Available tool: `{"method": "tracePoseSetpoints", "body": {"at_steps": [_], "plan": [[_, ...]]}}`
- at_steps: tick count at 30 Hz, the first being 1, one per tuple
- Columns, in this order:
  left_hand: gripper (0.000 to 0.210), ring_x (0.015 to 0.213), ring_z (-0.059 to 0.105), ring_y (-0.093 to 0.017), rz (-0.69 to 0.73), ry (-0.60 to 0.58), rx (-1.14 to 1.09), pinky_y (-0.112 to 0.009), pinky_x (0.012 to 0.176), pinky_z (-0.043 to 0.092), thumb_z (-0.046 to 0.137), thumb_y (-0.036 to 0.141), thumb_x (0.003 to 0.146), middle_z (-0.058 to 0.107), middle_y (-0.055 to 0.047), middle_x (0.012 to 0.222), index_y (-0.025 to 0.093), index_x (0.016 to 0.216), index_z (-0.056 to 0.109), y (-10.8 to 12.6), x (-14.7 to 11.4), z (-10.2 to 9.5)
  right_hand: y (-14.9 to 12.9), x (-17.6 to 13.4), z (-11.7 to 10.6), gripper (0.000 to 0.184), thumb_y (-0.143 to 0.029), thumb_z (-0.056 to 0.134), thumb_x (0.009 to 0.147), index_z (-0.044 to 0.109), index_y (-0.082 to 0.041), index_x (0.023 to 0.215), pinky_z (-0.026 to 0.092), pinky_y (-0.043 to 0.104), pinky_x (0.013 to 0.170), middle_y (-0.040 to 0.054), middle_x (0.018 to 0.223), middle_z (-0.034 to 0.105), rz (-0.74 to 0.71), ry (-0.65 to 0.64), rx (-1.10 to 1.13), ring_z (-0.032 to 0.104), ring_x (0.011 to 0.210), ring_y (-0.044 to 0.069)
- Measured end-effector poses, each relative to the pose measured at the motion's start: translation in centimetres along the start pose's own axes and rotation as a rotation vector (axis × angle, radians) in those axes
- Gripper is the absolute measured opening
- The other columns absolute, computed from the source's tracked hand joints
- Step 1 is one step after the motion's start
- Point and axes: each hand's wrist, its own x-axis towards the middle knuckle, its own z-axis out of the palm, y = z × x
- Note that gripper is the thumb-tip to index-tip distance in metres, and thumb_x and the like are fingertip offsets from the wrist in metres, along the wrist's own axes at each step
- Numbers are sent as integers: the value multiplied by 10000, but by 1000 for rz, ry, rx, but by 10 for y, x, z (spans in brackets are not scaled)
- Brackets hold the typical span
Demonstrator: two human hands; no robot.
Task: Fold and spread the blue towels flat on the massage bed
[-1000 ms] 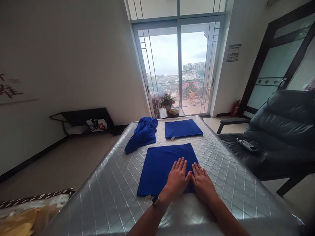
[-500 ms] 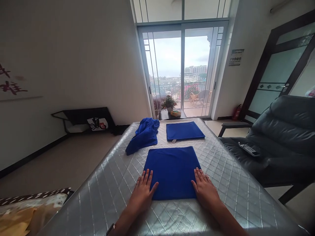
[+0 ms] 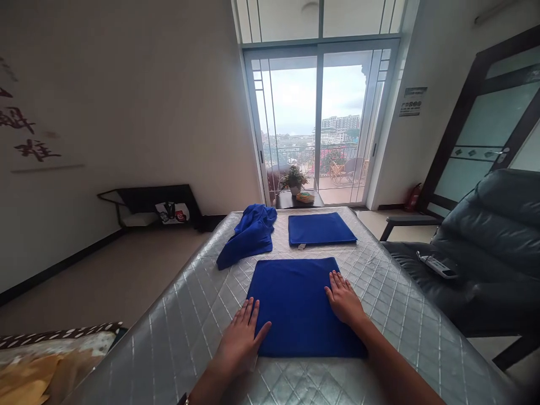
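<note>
A folded blue cloth [image 3: 297, 309] lies flat in front of me on the silver quilted table cover [image 3: 177, 337]. My left hand [image 3: 241, 332] rests open along its left edge, fingers pointing away and thumb spread over the fabric. On its right side my right hand [image 3: 343, 295] lies open and flat, higher up than the left. Behind it, at the far right of the table, is a second folded blue cloth [image 3: 321, 229] with a small white tag at its near edge. A crumpled blue cloth [image 3: 248, 236] is heaped at the far left.
A black recliner [image 3: 485, 253] with a power strip [image 3: 439, 264] on its seat stands at the right. Beyond the table's far end, a small stand holds a potted plant [image 3: 294, 179] before the sliding glass doors. A black rack [image 3: 156, 205] sits by the left wall.
My right hand has moved up along the cloth's right side, away from me. The left hand stays near the left edge. The view has shifted slightly.
</note>
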Motion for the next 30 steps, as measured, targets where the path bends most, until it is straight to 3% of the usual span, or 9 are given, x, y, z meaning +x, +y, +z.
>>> {"method": "tracePoseSetpoints", "body": {"at_steps": [3, 8, 11, 14, 20, 23, 26, 30], "plan": [[847, 1531, 186, -296, 55, 70, -11, -474, 1236, 247, 184, 677, 992, 204, -171, 1647, 64, 1568, 287, 43, 24, -6, 2, -2, 6, 660, -411, 205, 1034, 227, -54, 1588, 112, 402, 1249, 114, 1662, 183, 0, 13, -2, 125, 1541, 211], [749, 1535, 202, -227, 420, 179, -115, -413, 1253, 227, 102, 572, 1034, 278, -132, 1643, 88, 1563, 317, 163, 79, -5, 7, -5, 6, 621, -307, 240, 1011, 261, -69, 1584, 148, 409, 1247, 116, 1657, 199, -46, 37, -35, 155, 1536, 218], [721, 1530, 224, -226, 459, 185, -147, -435, 1251, 237, 88, 549, 1039, 310, -118, 1635, 115, 1570, 309, 195, 100, 4, 11, -5, 8, 617, -239, 271, 985, 279, -104, 1586, 156, 398, 1244, 105, 1654, 210, -78, 33, -43, 152, 1535, 206], [720, 1532, 214, -230, 389, 179, -115, -446, 1257, 225, 100, 562, 1035, 303, -108, 1637, 133, 1576, 302, 174, 105, 8, 9, -3, 7, 610, -313, 227, 1020, 270, -91, 1587, 145, 394, 1242, 110, 1658, 205, -31, 24, -32, 153, 1535, 203], [846, 1539, 177, -266, 93, 129, -15, -473, 1261, 185, 81, 666, 993, 223, -128, 1654, 85, 1579, 269, 60, 89, -2, 2, -4, 2, 635, -361, 172, 1028, 235, -78, 1593, 113, 383, 1242, 95, 1666, 178, 5, 9, 11, 132, 1539, 185], [869, 1535, 190, -288, -16, 161, 40, -489, 1246, 211, 84, 678, 988, 220, -162, 1649, 64, 1576, 266, 17, 79, -1, 2, -4, -2, 646, -356, 187, 1017, 229, -61, 1591, 124, 403, 1241, 106, 1662, 186, 7, -22, 7, 142, 1539, 200], [878, 1531, 199, -300, -47, 179, 51, -483, 1231, 245, 100, 689, 985, 209, -177, 1650, 60, 1576, 261, -1, 72, 3, -1, 6, -12, 644, -338, 206, 1007, 286, -38, 1571, 125, 439, 1238, 135, 1644, 250, 9, -44, -29, 195, 1529, 234], [903, 1532, 187, -304, -38, 165, 49, -468, 1230, 242, 106, 705, 975, 194, -189, 1650, 46, 1574, 254, -4, 68, 6, -4, 34, -24, 640, -324, 199, 1011, 298, -12, 1561, 135, 406, 1234, 153, 1636, 272, 11, 7, -33, 212, 1524, 232]]}}
